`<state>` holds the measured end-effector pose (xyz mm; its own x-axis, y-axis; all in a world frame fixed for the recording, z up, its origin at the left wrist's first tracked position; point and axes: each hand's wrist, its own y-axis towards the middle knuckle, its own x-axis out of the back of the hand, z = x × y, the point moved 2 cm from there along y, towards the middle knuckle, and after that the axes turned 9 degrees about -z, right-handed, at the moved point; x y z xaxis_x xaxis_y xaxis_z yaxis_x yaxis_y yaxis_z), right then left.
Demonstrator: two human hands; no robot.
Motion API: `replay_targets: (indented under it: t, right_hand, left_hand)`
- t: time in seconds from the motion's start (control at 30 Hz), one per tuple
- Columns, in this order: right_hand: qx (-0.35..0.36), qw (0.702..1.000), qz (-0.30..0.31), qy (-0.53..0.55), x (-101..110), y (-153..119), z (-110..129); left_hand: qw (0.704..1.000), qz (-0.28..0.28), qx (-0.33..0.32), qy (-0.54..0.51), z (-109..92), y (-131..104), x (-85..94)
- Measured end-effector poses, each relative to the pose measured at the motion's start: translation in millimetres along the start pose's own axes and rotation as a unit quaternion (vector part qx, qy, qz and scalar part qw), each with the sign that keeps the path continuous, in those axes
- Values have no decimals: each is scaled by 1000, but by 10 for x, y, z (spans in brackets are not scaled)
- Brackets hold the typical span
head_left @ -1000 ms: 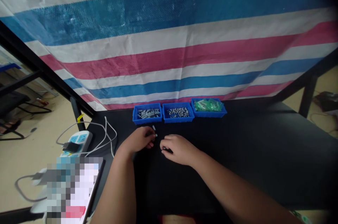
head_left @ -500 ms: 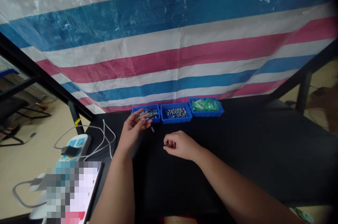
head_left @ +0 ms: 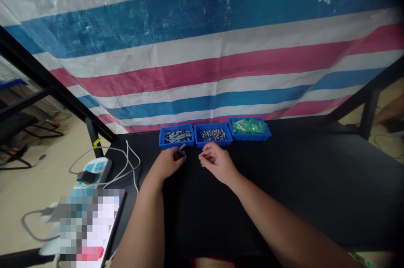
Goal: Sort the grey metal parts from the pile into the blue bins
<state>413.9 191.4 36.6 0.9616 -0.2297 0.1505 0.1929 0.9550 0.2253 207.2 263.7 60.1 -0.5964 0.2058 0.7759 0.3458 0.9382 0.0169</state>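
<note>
My left hand (head_left: pixel 170 162) is closed on a small grey cylinder (head_left: pixel 182 147), just in front of the left blue bin (head_left: pixel 162 138), which holds similar grey cylinders. My right hand (head_left: pixel 215 160) is closed in front of the middle blue bin (head_left: pixel 198 141), its fingers curled together; whatever they hold is hidden. Many small shiny metal parts (head_left: pixel 214 134) lie in that middle bin. To its right, the third blue bin (head_left: pixel 252 136) contains green plastic packets (head_left: pixel 249 126).
A power strip (head_left: pixel 97 169) with white cables (head_left: pixel 126 163) lies at the left of the black table (head_left: pixel 299 175). Nearer stands a blurred screen device (head_left: pixel 101 226). Behind the bins hangs a striped sheet (head_left: pixel 217 66), between black frame bars.
My left hand has come down from over the left bin and closed on the cylinder that lay on the table. My right hand has moved forward toward the middle bin.
</note>
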Motion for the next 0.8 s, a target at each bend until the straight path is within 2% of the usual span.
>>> replay_targets:
  t: [0.27, 0.33, 0.43, 0.57, 0.7, 0.8]
  right_hand:
    - [52, 989, 66, -120, 7, -15, 29]
    - [66, 981, 62, -170, 16, -11, 34]
    - [81, 958, 39, -274, 58, -10, 48]
    - [44, 920, 25, -389, 153, -8, 60]
    - [-6, 899, 13, -438, 296, 21, 68]
    - [-35, 899, 7, -437, 390, 40, 71]
  left_hand:
    - [998, -56, 14, 36, 0, 49, -135]
    - [997, -63, 18, 45, -24, 51, -174]
    - [996, -69, 14, 62, -79, 37, -191]
    - [997, -37, -25, 67, -122, -2, -148]
    - [1000, -1, -14, 3, -90, -22, -88]
    - [989, -36, 17, -146, -89, 4, -65]
